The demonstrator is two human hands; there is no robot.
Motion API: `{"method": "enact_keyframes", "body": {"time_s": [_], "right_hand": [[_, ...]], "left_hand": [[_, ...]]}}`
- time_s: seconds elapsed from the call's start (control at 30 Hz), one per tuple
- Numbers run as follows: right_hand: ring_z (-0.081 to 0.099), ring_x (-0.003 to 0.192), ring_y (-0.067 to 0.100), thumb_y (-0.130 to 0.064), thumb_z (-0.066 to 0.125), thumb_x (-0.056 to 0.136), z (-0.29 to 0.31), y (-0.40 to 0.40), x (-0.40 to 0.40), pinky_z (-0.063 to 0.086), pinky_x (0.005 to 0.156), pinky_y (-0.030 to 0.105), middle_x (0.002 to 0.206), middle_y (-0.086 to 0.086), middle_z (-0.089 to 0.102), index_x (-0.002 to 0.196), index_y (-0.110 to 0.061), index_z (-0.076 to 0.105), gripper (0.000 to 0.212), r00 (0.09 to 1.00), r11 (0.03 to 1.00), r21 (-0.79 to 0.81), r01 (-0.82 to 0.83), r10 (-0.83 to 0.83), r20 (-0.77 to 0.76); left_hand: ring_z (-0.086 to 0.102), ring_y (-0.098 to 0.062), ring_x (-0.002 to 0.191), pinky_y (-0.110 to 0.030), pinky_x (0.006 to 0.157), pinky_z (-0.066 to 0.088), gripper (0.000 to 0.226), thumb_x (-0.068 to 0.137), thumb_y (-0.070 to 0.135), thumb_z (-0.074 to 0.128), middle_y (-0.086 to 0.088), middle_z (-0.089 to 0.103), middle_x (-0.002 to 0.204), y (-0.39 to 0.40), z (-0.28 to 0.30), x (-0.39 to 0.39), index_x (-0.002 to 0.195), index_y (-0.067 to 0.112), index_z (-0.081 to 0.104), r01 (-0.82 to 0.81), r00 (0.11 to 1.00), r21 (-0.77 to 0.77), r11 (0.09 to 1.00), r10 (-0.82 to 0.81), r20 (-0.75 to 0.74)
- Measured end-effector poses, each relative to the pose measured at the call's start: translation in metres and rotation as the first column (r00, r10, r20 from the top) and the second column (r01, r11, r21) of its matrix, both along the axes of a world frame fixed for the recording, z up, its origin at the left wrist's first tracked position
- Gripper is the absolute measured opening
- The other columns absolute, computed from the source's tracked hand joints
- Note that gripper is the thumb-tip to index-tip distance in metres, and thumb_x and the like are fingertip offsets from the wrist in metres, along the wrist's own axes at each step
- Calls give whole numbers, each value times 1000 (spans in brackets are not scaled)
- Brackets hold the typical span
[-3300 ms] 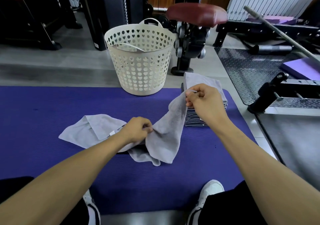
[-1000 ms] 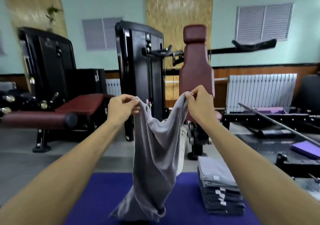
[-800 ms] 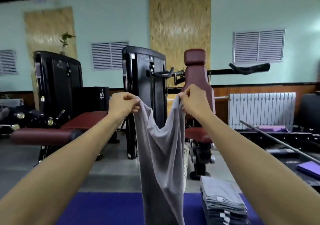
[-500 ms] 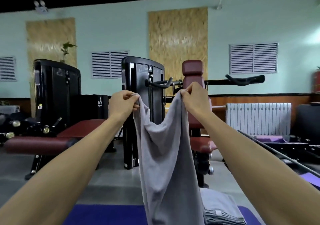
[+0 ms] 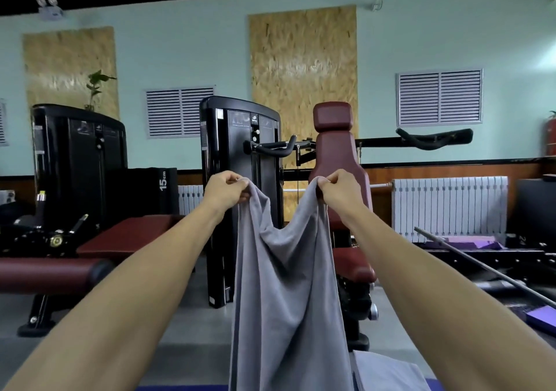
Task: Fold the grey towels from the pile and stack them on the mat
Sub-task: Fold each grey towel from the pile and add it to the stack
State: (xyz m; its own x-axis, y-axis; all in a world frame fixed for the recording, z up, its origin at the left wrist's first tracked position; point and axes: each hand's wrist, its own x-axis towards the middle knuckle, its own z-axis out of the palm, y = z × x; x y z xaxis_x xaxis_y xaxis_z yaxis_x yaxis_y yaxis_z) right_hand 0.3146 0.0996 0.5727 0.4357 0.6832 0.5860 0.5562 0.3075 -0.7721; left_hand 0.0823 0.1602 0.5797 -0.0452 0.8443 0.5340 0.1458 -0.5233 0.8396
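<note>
A grey towel (image 5: 285,294) hangs in the air in front of me, held up by its two top corners. My left hand (image 5: 227,190) pinches the left corner and my right hand (image 5: 338,189) pinches the right corner, both raised at arm's length. The top edge sags in a dip between them. The towel's lower part runs out of the bottom of the view. The top of the stack of folded grey towels (image 5: 388,371) shows at the bottom right, and a thin strip of the blue mat (image 5: 180,388) along the bottom edge.
Gym machines stand ahead: a black weight stack (image 5: 237,156), a maroon padded seat (image 5: 334,150) behind the towel, a maroon bench (image 5: 126,237) at left. A metal bar (image 5: 481,267) slants at right near a white radiator (image 5: 448,204). The basket is hidden.
The towel went from lying on the mat to hanging lifted in both hands. My view has tilted upward, so the mat and stack have slid nearly out of sight. The hands have spread slightly apart.
</note>
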Motion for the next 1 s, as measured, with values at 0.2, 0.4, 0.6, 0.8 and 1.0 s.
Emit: {"method": "enact_keyframes", "body": {"time_s": [0.2, 0.4, 0.6, 0.8, 1.0], "right_hand": [[58, 81, 10, -25, 56, 98, 16, 58, 22, 48, 77, 29, 87, -4, 61, 98, -9, 60, 16, 997, 996, 78, -40, 45, -67], [60, 82, 11, -25, 56, 98, 23, 86, 38, 47, 70, 24, 88, -3, 63, 93, -13, 60, 13, 996, 996, 88, -25, 31, -79], [65, 87, 16, -26, 58, 97, 9, 84, 33, 53, 81, 32, 90, 0, 66, 92, -14, 61, 14, 995, 997, 70, -37, 43, -85], [68, 80, 18, -27, 58, 97, -19, 42, 19, 53, 72, 28, 86, 1, 67, 86, -18, 58, 14, 1000, 1000, 8, -12, 12, -20], [66, 67, 13, -28, 59, 94, -61, -30, 3, 47, 61, 21, 77, 5, 68, 86, -11, 59, 18, 997, 998, -61, -23, 27, 75]], "left_hand": [[67, -19, 79, -31, 81, 57, 18, 94, 8, 63, -7, 64, 82, 70, 31, 12, 79, 16, 61, -32, 997, 49, 998, 28, 79], [69, -24, 87, -39, 89, 57, 17, 93, 10, 64, -4, 68, 80, 104, 35, 9, 80, 20, 65, -66, 993, 93, 993, 56, 109], [68, -24, 79, -42, 85, 58, 18, 93, 9, 64, -4, 67, 77, 96, 18, -4, 79, 19, 65, -93, 994, 115, 989, 85, 74], [56, -10, 59, -27, 64, 48, 19, 92, 12, 66, 4, 63, 66, 48, -18, -13, 76, 22, 66, -134, 991, 111, 985, 135, 2], [60, -4, 70, -24, 71, 48, 14, 88, 18, 71, 10, 69, 75, -24, -63, -28, 76, 25, 72, -103, 980, 90, 991, 116, -160]]}}
